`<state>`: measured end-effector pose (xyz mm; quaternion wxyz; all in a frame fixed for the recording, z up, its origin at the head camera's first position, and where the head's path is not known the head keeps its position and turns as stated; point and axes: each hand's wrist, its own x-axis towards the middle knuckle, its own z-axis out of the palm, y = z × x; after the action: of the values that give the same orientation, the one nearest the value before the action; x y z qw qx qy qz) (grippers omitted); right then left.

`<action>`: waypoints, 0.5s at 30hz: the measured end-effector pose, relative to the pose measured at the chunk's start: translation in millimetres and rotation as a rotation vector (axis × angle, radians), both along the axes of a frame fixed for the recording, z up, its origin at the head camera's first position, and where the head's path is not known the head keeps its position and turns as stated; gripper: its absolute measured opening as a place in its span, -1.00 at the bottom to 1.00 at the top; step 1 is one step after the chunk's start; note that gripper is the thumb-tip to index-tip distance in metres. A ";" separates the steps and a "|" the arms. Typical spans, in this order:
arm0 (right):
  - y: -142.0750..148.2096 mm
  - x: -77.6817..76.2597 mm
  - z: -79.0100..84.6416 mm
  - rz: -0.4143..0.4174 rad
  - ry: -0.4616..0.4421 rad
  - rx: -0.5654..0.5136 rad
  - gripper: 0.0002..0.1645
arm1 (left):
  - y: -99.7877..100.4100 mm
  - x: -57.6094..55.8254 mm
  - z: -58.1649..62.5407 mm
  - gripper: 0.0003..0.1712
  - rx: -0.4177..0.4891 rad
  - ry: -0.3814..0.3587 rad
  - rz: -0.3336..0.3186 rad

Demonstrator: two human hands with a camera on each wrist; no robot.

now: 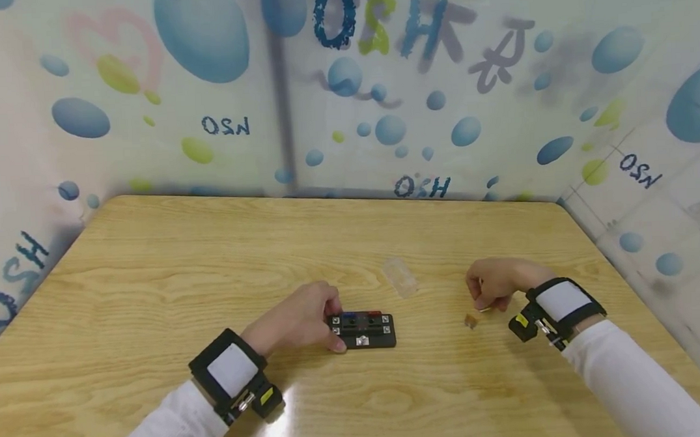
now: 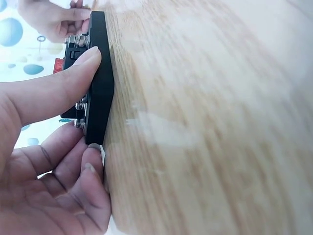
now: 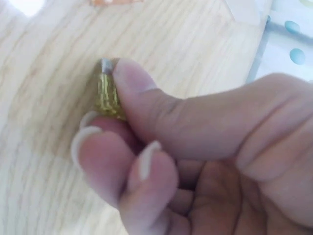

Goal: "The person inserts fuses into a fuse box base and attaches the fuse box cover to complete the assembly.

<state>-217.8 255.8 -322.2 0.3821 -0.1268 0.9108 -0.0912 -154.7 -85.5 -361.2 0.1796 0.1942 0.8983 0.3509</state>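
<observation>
Tabletop [image 1: 183,284] stretches beyond hands [image 1: 300,317] [image 1: 498,282] and fuse block [image 1: 379,341] to its far edge [image 1: 349,199].

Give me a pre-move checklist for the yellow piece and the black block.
1. Black block steadied: ok, left hand grips its left end on the table.
2. Yellow piece secured: ok, right hand pinches it.
3. Clear plastic piece off the block: ok, lies on the table beyond it.
4. Yellow piece over the block: not ok, right hand is well to its right.
5. Free slot in the block: cannot tell, too small to make out.
</observation>
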 end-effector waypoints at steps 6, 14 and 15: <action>3.9 -2.4 7.3 0.009 -0.025 -0.025 -0.89 | 0.5 -0.8 0.4 -0.55 -0.007 -0.001 0.005; 3.7 -3.3 16.0 0.053 0.102 -0.015 -0.94 | 1.3 -0.6 -0.6 -0.54 -0.016 0.011 0.013; 3.2 -3.0 17.3 0.059 0.125 -0.012 -0.94 | 1.5 -0.7 -0.7 -0.54 -0.017 0.013 0.011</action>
<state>-220.8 259.0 -305.0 0.3260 -0.1615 0.9283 -0.0771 -155.4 -84.0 -361.9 0.1735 0.1898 0.9034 0.3432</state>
